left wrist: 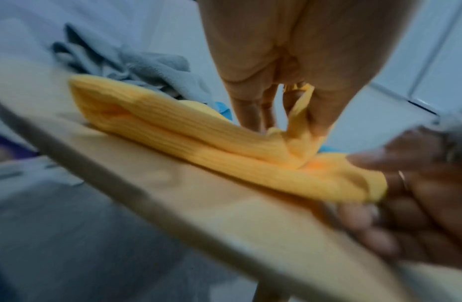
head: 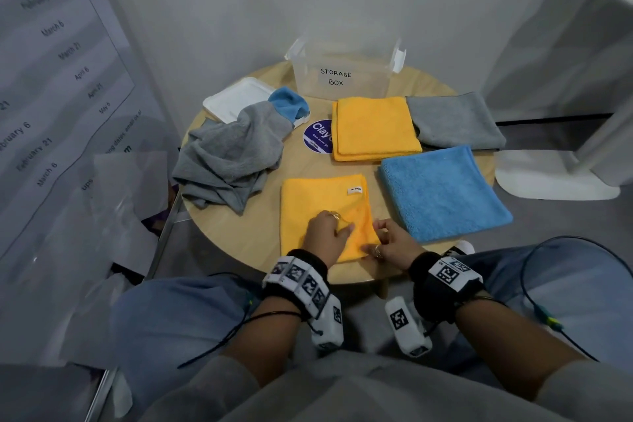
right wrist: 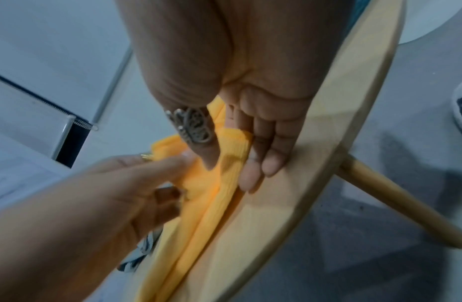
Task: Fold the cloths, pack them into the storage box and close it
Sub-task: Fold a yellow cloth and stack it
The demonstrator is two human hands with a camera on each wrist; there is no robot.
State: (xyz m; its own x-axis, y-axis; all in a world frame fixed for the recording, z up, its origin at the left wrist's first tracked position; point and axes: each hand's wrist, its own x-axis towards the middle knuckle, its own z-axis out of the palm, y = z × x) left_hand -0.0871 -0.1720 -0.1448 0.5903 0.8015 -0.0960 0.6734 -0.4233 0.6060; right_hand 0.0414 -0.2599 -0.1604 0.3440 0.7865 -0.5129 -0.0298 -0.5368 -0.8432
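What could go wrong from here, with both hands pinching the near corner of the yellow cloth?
The left hand and right hand pinch one corner of the near folded yellow microfibre cloth; lifting there could undo its fold. It lies close to the round wooden table edge and might slide off. The crumpled grey cloth overhangs the left edge, so a nudge could drop it.

The yellow cloth (head: 322, 202) is ribbed, matt microfibre; the blue cloth (head: 442, 192) looks fluffier. The table (head: 267, 233) is smooth, pale wood. The storage box (head: 342, 68) is clear, glossy plastic, its lid (head: 233, 99) white plastic.
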